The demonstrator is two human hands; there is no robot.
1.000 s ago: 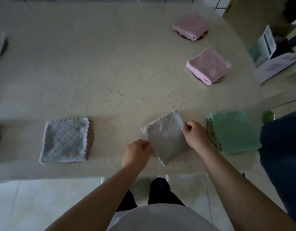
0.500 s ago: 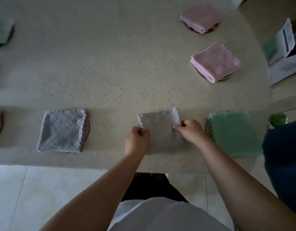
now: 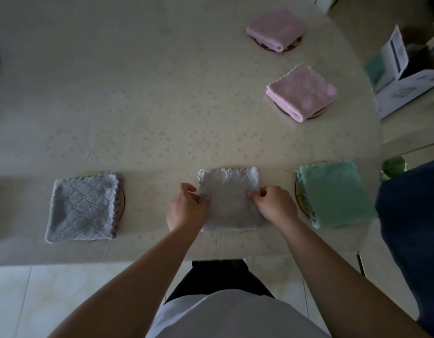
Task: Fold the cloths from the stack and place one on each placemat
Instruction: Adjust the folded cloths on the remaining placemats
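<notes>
Since the earlier frame, the grey cloth (image 3: 229,200) has been turned from a tilted diamond to lie square and flat on the tabletop (image 3: 138,106), near its front edge. Its left edge is pinched by the left hand (image 3: 186,207) and its right edge by the right hand (image 3: 275,206), each grip closed on the fabric with curled fingers. The scalloped edge is turned away from the person.

A pale cream covering with a faint scattered print is spread over the tabletop, whose right side is curved. To the left, a folded blue-grey quilted cloth (image 3: 83,207) is laid on a round placemat (image 3: 122,203) of which only a dark rim is seen. To the right, a folded green cloth (image 3: 335,193) is set on another placemat (image 3: 299,193). Farther back on the right, two folded pink cloths (image 3: 302,91) (image 3: 275,29) are each laid over a round mat. Whether a mat lies under the grey cloth cannot be told.

Light floor tiles (image 3: 40,301) are seen below the front edge. An open white cardboard box (image 3: 406,81) is seen beyond the right side, and dark blue fabric (image 3: 413,228) fills the right margin.
</notes>
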